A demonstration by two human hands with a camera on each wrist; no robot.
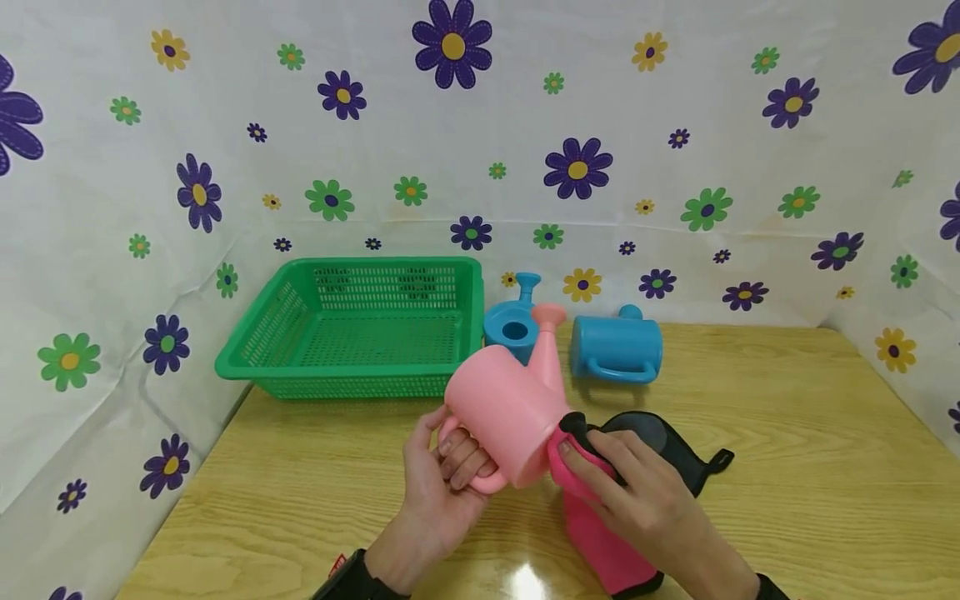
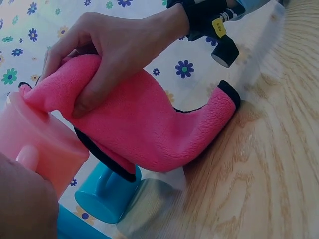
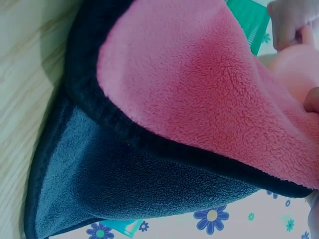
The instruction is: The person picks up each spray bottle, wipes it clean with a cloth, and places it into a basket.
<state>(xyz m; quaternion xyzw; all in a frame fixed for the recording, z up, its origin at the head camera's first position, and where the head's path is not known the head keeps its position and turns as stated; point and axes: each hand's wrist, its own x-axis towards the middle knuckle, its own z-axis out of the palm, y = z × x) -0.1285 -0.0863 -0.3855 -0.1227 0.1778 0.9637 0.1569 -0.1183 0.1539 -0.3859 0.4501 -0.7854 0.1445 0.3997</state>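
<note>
The pink watering can (image 1: 498, 408) is held above the table (image 1: 795, 400), its handle (image 1: 491, 482) gripped by the curled left hand (image 1: 437, 493); against the can, a cloth (image 1: 609, 542) is pinched by the right hand (image 1: 641, 487) — its loop (image 1: 722, 460) shown only in the head view.

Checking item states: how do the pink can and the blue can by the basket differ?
The pink can is held up, tilted; the blue can appears to stand upright on the table. The left hand grips the pink can by its handle and the right hand holds a cloth against it; no hand touches the blue can. Both have a spout with a flared head.
</note>
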